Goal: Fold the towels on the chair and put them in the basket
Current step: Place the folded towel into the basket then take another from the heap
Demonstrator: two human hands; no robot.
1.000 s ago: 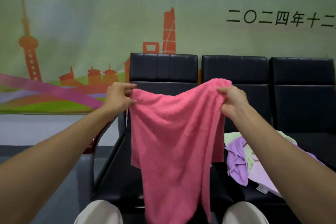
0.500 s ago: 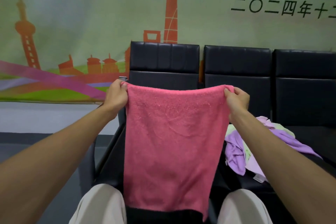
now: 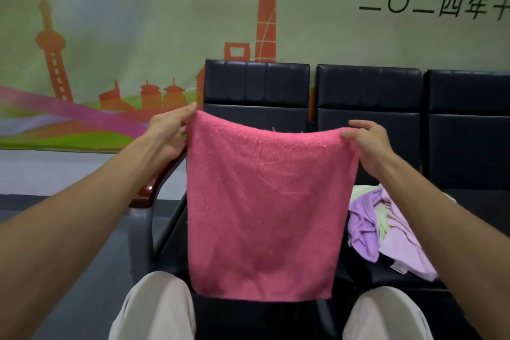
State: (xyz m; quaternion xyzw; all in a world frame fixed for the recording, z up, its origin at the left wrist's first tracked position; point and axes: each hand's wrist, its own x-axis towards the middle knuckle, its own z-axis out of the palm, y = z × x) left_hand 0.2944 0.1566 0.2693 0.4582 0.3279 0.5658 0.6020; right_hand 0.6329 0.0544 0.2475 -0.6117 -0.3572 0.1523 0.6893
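Note:
A pink towel [image 3: 262, 207] hangs flat in the air in front of the black chairs [image 3: 256, 91]. My left hand [image 3: 171, 132] pinches its upper left corner and my right hand [image 3: 369, 143] pinches its upper right corner. The top edge sags a little between them. The towel's bottom edge hangs level just above my knees. A heap of lilac and pale green towels [image 3: 386, 229] lies on the seat of the middle chair, to the right of the pink towel. No basket is in view.
Three joined black chairs stand against a wall banner [image 3: 110, 36]. A red-brown armrest [image 3: 149, 190] on a grey frame sits at the left end of the row. Grey floor lies to the left. My knees [image 3: 157, 303] show at the bottom.
The towel went from bunched and twisted to spread flat between both hands. Its top edge has slackened slightly since half a second ago.

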